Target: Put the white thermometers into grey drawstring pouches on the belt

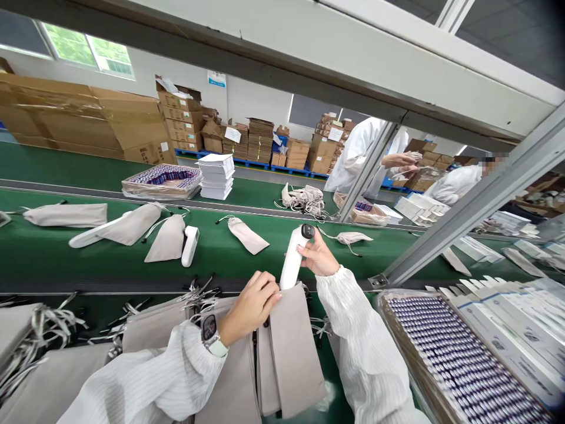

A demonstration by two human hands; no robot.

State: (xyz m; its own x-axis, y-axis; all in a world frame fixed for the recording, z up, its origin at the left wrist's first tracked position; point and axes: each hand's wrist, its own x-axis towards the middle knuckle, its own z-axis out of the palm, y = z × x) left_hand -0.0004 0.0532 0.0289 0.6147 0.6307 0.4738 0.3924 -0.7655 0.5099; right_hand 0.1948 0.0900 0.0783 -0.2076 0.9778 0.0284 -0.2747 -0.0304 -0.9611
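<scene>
My right hand [318,254] grips a white handheld device [292,262] near its black round head. The device is tilted, its lower end at the mouth of a light grey drawstring pouch [293,347]; whether the tip is inside I cannot tell. My left hand [253,303] pinches the edge of that pouch's mouth between thumb and fingers. More flat grey pouches [225,365] lie underneath and to the left, with cords bunched at their tops. Across the green conveyor belt [212,262] lie several grey pouches and another white device [189,246].
On the right stand a tray of batteries [459,353] and stacked white boxes [516,330]. A metal post [477,194] slants up beside them. Behind the belt are another battery tray [161,184], a paper stack [217,176] and a pouch heap [302,199]. Co-workers in white stand beyond.
</scene>
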